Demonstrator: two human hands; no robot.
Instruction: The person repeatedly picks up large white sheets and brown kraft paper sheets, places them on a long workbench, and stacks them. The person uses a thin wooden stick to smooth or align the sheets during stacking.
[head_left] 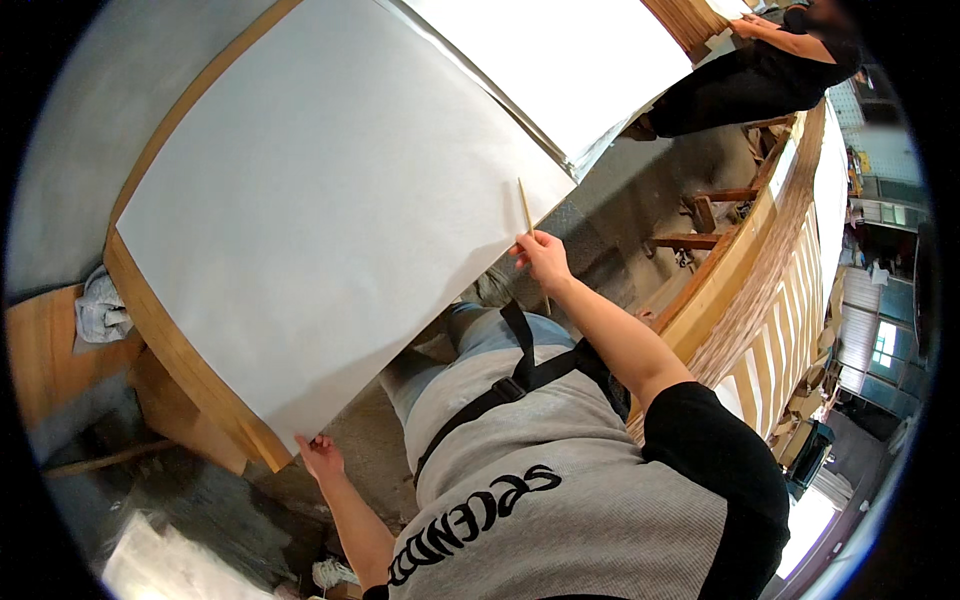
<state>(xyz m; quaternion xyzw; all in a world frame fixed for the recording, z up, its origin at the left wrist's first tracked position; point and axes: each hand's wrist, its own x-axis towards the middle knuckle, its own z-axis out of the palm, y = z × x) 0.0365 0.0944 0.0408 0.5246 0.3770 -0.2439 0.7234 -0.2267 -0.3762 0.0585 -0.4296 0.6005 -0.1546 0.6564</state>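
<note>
A large white sheet (330, 210), paper-like and smooth, lies over a wooden board (187, 385) whose brown border shows along the left and at the near corner. At that near-left corner, my left hand (322, 459) pinches the sheet's edge between thumb and fingers. Farther right, my right hand (545, 259) is closed around a thin wooden stick (525, 205), its upper end pointing away over the sheet. The stick's lower end shows below my palm. My right fingers are beside the sheet's near-right edge; whether they also touch it, I cannot tell.
Another white sheet (560, 70) adjoins at the far side. A person in black (760, 85) works at the upper right. Along the right runs a long wooden frame (735, 270) with striped panels. A crumpled grey cloth (100, 308) rests at the left.
</note>
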